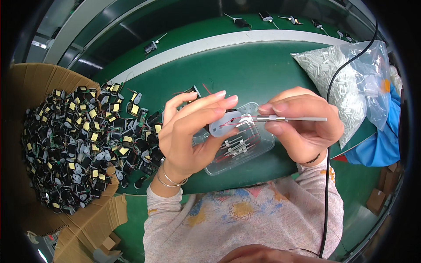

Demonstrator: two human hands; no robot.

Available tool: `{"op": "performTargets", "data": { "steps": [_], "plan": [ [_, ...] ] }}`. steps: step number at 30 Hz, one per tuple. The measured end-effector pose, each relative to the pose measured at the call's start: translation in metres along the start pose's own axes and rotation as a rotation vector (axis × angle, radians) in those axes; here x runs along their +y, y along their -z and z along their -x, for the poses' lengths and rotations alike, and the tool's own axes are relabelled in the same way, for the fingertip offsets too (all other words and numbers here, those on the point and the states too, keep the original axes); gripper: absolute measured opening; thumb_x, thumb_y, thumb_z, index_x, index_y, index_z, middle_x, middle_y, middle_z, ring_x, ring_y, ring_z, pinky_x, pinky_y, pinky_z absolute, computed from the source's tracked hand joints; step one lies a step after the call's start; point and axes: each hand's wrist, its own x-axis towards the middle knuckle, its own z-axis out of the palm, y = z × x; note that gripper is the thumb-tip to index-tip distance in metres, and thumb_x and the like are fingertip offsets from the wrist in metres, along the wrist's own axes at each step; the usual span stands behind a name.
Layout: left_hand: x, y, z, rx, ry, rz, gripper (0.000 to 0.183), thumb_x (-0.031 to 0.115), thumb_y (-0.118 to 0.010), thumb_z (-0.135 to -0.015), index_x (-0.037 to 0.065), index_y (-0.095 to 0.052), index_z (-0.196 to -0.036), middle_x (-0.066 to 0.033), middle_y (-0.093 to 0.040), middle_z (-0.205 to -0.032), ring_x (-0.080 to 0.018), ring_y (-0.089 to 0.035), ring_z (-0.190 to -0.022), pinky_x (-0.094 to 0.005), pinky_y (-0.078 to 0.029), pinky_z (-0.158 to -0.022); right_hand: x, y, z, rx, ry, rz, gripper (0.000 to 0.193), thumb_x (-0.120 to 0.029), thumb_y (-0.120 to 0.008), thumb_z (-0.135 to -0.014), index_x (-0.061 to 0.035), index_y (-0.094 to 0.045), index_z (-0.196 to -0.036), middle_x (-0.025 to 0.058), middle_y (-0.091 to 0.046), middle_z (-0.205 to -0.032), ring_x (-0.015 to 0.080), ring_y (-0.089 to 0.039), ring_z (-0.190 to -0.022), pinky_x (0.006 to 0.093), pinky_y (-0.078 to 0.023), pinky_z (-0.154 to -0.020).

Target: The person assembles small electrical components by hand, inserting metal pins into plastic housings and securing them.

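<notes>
Left hand (186,132): grasping grey-faced part (224,124)
Right hand (313,131): pinching slim rod (290,119)
Rod axis: I see it near-level, left end toward the part

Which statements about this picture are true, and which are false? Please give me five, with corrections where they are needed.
1. The left hand holds a grey oval-capped part. True.
2. The right hand is empty. False: the right hand holds a slim rod.
3. A cardboard box of black parts stands at the left. True.
4. The plastic bag contains black parts. False: the bag contains small white pieces.
5. A clear tray lies on the green table. True.
</notes>
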Motion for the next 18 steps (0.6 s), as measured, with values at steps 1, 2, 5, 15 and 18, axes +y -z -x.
{"op": "performTargets", "data": {
  "steps": [1, 2, 5, 15, 18],
  "plan": [
    [0.001, 0.0, 0.0, 0.001, 0.003, -0.016, 0.038, 0.01, -0.076, -0.072, 0.007, -0.05, -0.1, -0.0093, -0.07, -0.095, -0.0218, -0.065, -0.096, -0.037, -0.042, -0.085, -0.001, 0.0, 0.0, 0.014, -0.009, -0.001, 0.026, 0.01, -0.068, -0.066, 0.004, -0.057, -0.089, 0.0156, -0.064, -0.076, 0.0272, -0.066, -0.072, 0.0322, -0.054, -0.062],
    [0.001, 0.0, -0.001, -0.002, 0.003, -0.012, 0.038, 0.01, -0.076, -0.072, 0.007, -0.05, -0.1, -0.0093, -0.07, -0.095, -0.0218, -0.065, -0.096, -0.037, -0.042, -0.085, -0.002, 0.002, 0.0, 0.0, -0.001, 0.009, 0.026, 0.011, -0.068, -0.065, 0.0047, -0.057, -0.088, 0.0157, -0.064, -0.076, 0.0271, -0.066, -0.072, 0.0321, -0.054, -0.061],
    [0.001, 0.0, -0.001, 0.012, 0.0, -0.035, 0.039, 0.01, -0.077, -0.071, 0.007, -0.051, -0.099, -0.0095, -0.069, -0.095, -0.0224, -0.065, -0.096, -0.0365, -0.041, -0.086, -0.005, 0.003, -0.003, -0.025, 0.027, 0.041, 0.026, 0.012, -0.069, -0.064, 0.0058, -0.057, -0.086, 0.0159, -0.064, -0.075, 0.0268, -0.066, -0.071, 0.0324, -0.054, -0.06],
    [0.004, 0.002, -0.002, 0.017, -0.033, -0.165, 0.044, 0.011, -0.078, -0.069, 0.008, -0.048, -0.102, -0.0104, -0.069, -0.095, -0.0236, -0.066, -0.094, -0.0357, -0.039, -0.087, -0.012, -0.003, 0.006, 0.001, 0.134, 0.183, 0.034, 0.009, -0.078, -0.052, 0.0052, -0.062, -0.081, 0.0132, -0.065, -0.076, 0.0259, -0.066, -0.069, 0.0291, -0.055, -0.057],
    [0.003, 0.003, -0.001, 0.025, -0.052, -0.227, 0.044, 0.011, -0.078, -0.071, 0.009, -0.048, -0.102, -0.0102, -0.069, -0.095, -0.0234, -0.066, -0.093, -0.036, -0.038, -0.087, -0.007, -0.002, 0.01, -0.031, 0.179, 0.202, 0.032, 0.008, -0.078, -0.052, 0.0042, -0.062, -0.079, 0.013, -0.065, -0.077, 0.0249, -0.066, -0.069, 0.0286, -0.055, -0.057]
  ]
}}
